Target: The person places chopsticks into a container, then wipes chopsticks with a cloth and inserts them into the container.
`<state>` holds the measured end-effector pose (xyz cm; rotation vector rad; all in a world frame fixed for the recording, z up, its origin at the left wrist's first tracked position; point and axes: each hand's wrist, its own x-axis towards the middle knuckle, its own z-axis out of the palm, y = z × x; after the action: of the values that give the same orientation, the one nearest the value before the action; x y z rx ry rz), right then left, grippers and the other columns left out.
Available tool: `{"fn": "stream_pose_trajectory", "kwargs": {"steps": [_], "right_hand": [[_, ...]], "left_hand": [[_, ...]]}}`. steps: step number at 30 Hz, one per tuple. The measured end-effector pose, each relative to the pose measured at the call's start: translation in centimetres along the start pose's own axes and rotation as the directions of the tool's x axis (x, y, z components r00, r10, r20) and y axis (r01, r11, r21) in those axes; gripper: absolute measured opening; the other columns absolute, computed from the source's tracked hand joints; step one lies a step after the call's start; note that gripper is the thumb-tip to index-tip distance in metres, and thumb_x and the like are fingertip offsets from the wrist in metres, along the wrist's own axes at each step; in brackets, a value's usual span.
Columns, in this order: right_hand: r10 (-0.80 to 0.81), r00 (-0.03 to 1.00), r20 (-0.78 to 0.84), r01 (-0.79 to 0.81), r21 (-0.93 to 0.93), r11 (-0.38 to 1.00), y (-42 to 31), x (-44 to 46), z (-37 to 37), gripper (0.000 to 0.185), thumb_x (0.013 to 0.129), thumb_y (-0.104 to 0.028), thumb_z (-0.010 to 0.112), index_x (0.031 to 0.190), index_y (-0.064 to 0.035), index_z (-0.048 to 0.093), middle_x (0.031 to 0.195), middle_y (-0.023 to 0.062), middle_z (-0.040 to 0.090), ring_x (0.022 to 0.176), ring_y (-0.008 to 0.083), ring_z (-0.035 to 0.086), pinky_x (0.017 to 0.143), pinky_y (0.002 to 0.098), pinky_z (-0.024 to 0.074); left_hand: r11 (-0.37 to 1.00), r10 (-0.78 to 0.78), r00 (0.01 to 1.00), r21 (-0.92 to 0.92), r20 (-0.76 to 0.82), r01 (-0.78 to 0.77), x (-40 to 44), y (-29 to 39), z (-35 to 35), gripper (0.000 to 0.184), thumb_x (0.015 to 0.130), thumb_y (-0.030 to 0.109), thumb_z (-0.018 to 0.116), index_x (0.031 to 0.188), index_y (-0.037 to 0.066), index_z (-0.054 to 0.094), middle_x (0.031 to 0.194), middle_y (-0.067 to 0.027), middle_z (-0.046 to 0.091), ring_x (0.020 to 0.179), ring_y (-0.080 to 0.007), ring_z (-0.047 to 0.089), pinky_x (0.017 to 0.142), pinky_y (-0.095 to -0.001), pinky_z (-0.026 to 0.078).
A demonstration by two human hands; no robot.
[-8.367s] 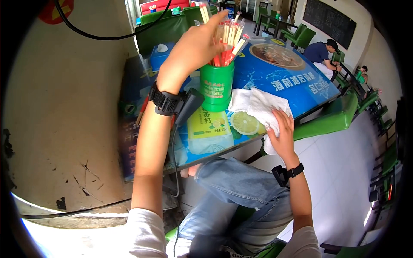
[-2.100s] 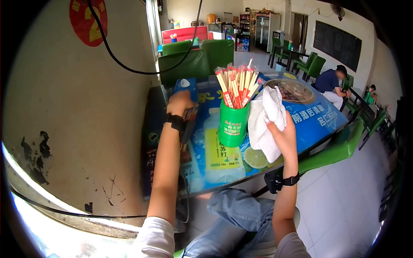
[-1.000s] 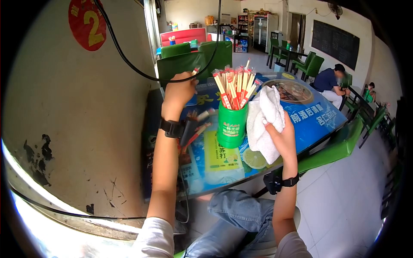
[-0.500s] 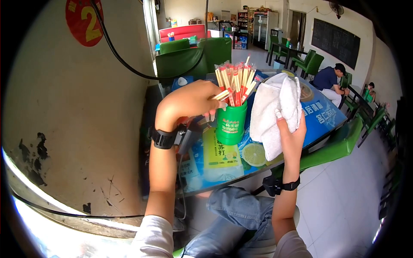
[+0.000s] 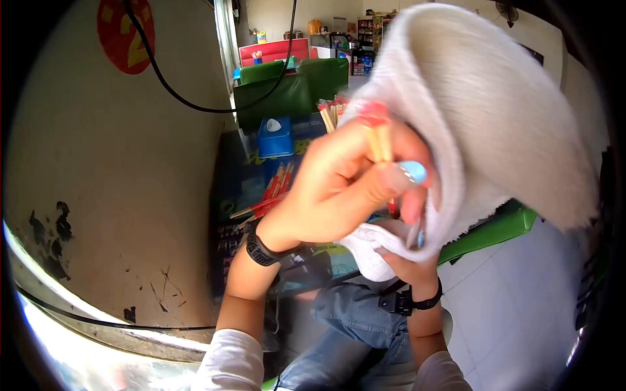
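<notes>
My left hand (image 5: 355,179) is raised close to the camera, its fingers closed on a wrapped chopstick pack (image 5: 378,133) with a red top. Around and behind it hangs the white cloth (image 5: 502,104), large and blurred. Lower down, my right hand (image 5: 417,270) grips the cloth's lower part; its fingers are partly hidden by the fabric. Behind the left hand a few chopstick packs (image 5: 328,114) show, while their green holder is hidden. More red-and-cream chopstick packs (image 5: 277,189) lie on the table's left part, beyond my left wrist.
A blue tissue box (image 5: 275,140) stands on the dark part of the table (image 5: 228,169) near the wall. Green chairs (image 5: 277,98) are behind the table, and another green chair (image 5: 492,233) is at its right. A black cable (image 5: 189,103) hangs at the upper left.
My left hand has moved from the green holder up towards the camera with a chopstick pack. The cloth has been lifted and spread close to the camera, and my right hand is lower.
</notes>
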<state>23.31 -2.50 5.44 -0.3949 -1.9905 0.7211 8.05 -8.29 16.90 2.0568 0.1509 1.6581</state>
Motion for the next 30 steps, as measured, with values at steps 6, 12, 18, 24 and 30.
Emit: {"fn": "stream_pose_trajectory", "kwargs": {"steps": [6,12,18,24,30], "right_hand": [[-0.193,0.959,-0.205,0.184,-0.064,0.981,-0.2,1.4,-0.7,0.062,0.065,-0.009,0.078,0.118,0.0015,0.048,0.11,0.0139,0.059,0.097,0.0217,0.059,0.082,0.0332,0.0473],[-0.117,0.914,-0.388,0.129,0.006,0.992,4.1,-0.7,-2.0,0.049,0.07,-0.011,0.073,0.113,-0.0003,0.053,0.106,0.01,0.06,0.093,0.0208,0.059,0.083,0.0328,0.0455],[-0.207,0.915,-0.345,0.221,-0.001,0.975,0.4,1.9,-1.0,0.048,0.063,-0.007,0.074,0.106,0.0016,0.054,0.093,0.0126,0.065,0.084,0.0211,0.064,0.075,0.0305,0.0478],[-0.152,0.919,-0.365,0.184,0.053,0.982,0.0,1.8,-1.1,0.051,0.063,-0.007,0.076,0.109,0.0005,0.054,0.101,0.0113,0.063,0.088,0.0187,0.062,0.077,0.0304,0.0473],[0.025,0.95,-0.31,0.086,0.341,0.936,-0.9,2.2,-1.0,0.055,0.067,-0.006,0.075,0.116,0.0016,0.05,0.108,0.0078,0.06,0.098,0.0133,0.057,0.085,0.0283,0.0446]], "left_hand": [[0.985,0.061,0.987,-0.171,0.149,-0.035,0.3,-1.0,-0.9,0.016,0.09,0.014,0.053,0.086,-0.002,0.05,0.072,-0.0108,0.059,0.066,-0.019,0.059,0.062,-0.0298,0.049],[0.984,-0.138,0.96,0.142,0.244,0.106,0.4,-0.7,0.7,0.013,0.081,0.009,0.062,0.08,-0.003,0.057,0.073,-0.0117,0.062,0.068,-0.0209,0.06,0.062,-0.0311,0.049],[0.98,0.2,0.963,0.063,-0.18,-0.191,-0.5,2.7,-1.0,0.011,0.072,0.004,0.07,0.074,-0.005,0.064,0.074,-0.0125,0.065,0.071,-0.0227,0.062,0.063,-0.0323,0.049],[0.954,-0.116,0.989,0.287,0.096,0.084,0.2,2.5,-0.9,0.011,0.073,0.006,0.071,0.079,-0.001,0.064,0.079,-0.0059,0.062,0.073,-0.0175,0.061,0.065,-0.0284,0.049],[0.926,-0.205,0.971,0.298,-0.122,0.233,0.2,2.6,0.1,0.02,0.072,-0.004,0.07,0.091,-0.005,0.063,0.082,-0.0114,0.064,0.076,-0.0191,0.062,0.068,-0.0287,0.05]]}}
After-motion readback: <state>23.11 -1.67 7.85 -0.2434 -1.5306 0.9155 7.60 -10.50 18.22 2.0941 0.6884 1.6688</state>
